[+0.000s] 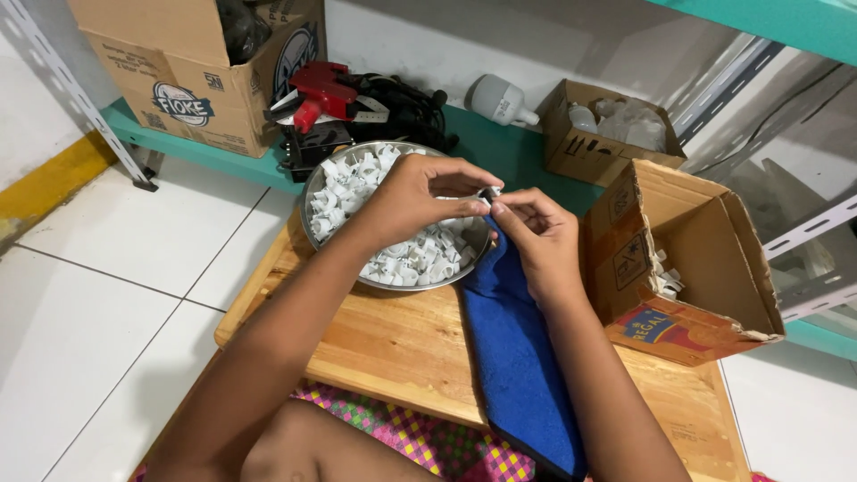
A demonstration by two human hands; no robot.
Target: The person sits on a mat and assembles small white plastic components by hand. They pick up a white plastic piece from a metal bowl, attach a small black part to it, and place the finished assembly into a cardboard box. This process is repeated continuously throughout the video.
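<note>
Pink and green checked cloth lies closest to us, just past the near edge of the wooden table. We see a long blue towel draped over the table and hanging off that near edge. Our left hand and right hand meet above the far part of the table. Both hands pinch one small white part between their fingertips, so each grip is closed on it. The part is held in the air, just over the rim of a round metal bowl. We see the bowl sitting at the far left corner of the table, full of many small white pieces. An open cardboard box rests on the right side of the table, tipped on its side, with a few white pieces inside. Past the table we see a green shelf with a bigger box, a red tool and a white bulb.
</note>
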